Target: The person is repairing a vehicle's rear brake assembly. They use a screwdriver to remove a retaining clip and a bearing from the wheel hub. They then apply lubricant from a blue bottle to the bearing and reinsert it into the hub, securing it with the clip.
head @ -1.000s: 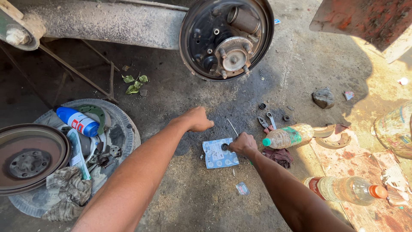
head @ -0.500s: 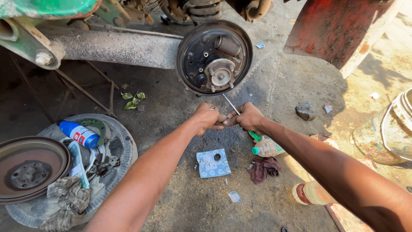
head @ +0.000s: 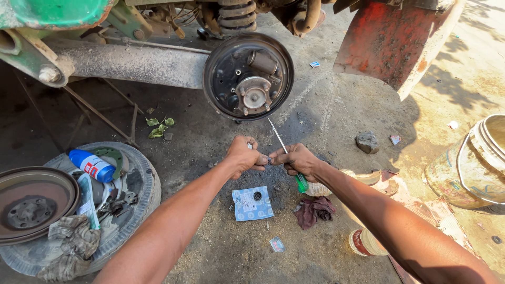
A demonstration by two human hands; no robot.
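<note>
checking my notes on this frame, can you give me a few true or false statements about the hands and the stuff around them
1. The right hand holds a green-handled screwdriver. True.
2. The left hand rests flat on the ground. False: it is raised, pinching a small part against the right hand.
3. A blue bottle lies on the tyre. True.
4. The brake drum is mounted on the hub. False: it lies on the tyre, the hub is bare.
5. A dark red rag lies on the ground. True.
</note>
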